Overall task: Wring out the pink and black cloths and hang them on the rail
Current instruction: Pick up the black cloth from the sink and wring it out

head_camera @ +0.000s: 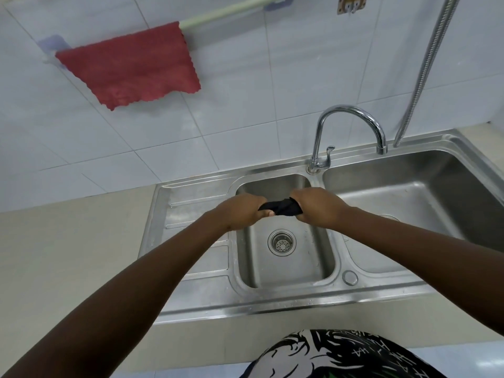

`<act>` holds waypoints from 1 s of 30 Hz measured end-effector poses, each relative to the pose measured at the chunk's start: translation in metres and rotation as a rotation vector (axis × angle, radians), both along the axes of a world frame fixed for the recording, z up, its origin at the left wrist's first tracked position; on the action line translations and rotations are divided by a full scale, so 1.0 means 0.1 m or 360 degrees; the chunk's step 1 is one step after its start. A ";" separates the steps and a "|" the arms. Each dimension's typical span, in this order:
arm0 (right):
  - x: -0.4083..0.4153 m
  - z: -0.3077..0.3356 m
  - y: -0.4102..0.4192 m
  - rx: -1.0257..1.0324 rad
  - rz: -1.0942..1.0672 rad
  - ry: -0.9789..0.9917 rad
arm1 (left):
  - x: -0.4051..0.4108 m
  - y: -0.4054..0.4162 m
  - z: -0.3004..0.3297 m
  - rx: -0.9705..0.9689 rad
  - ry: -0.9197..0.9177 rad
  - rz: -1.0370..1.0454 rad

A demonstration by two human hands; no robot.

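Over the steel sink [283, 301], left hand [241, 212] and right hand [317, 207] are gripping the black cloth [282, 207], fingers clamped round its ends, arms outstretched.

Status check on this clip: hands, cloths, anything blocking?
Both hands, left and right, clamped on black cloth, bunched over small sink basin. Pink cloth already on rail. Nothing in the way.

Both ends of the black cloth [282, 207] are disappearing inside the left hand [242, 212] and right hand [317, 205]. The rail [218, 15] is running off the top edge, partly lying under the pink cloth [131, 66].
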State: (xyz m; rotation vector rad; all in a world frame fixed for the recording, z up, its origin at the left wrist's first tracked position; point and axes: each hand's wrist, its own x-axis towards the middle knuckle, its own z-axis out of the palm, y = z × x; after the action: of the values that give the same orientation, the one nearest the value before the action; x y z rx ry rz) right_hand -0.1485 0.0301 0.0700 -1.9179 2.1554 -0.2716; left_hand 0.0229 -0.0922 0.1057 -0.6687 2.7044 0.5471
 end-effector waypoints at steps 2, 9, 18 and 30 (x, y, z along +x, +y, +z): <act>0.00 0.00 -0.03 0.0024 -0.0048 -0.0001 | 0.01 0.05 -0.02 -0.0332 0.0070 -0.0056; 0.00 0.10 -0.15 0.0317 -0.0244 -0.0614 | -0.02 0.01 -0.21 -0.0695 0.0304 0.0003; -0.07 -0.05 -0.13 -0.0140 -0.0040 -0.0034 | -0.09 -0.20 -0.11 0.0639 0.0057 0.0281; -0.03 0.03 -0.22 0.0136 -0.0169 -0.0099 | -0.14 -0.18 -0.16 0.0000 0.0073 0.0071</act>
State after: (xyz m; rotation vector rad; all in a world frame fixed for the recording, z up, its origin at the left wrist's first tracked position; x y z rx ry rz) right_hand -0.1513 0.0084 0.0728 -1.7296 2.1949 -0.2505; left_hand 0.0084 -0.1100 0.0897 -0.7269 2.7376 0.5803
